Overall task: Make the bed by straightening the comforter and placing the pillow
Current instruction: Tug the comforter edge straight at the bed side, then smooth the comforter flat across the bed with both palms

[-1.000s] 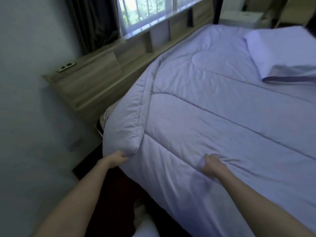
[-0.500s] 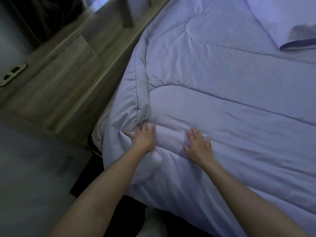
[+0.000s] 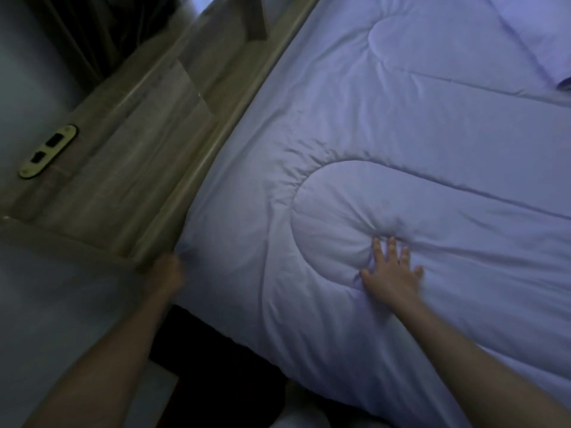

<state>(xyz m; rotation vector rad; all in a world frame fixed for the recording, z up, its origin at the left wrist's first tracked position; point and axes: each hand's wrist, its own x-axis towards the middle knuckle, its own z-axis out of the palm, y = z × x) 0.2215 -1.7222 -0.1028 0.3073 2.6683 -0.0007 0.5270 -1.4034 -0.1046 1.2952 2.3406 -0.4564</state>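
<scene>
My right hand (image 3: 391, 268) lies flat on the lilac comforter (image 3: 401, 134), fingers straight and spread, pressing a dimple into the rounded end of a quilted channel. My left hand (image 3: 168, 273) is at the comforter's corner, right where it meets the wooden headboard shelf (image 3: 129, 156); it looks to be gripping the edge there, but the fingers are hidden in the fold, so I cannot tell how they lie. The comforter covers the bed, with a fan of wrinkles around the stitched curve between my hands. The pillow (image 3: 543, 35) sits at the top right corner of the view, resting on the comforter, well apart from both hands.

To do this well, I judge I should anchor the corner with my left hand and sweep my right palm outward, away from the corner, with light, even pressure so the wrinkles flatten instead of bunching. Pressing too hard would only drag filling and make new creases.
</scene>
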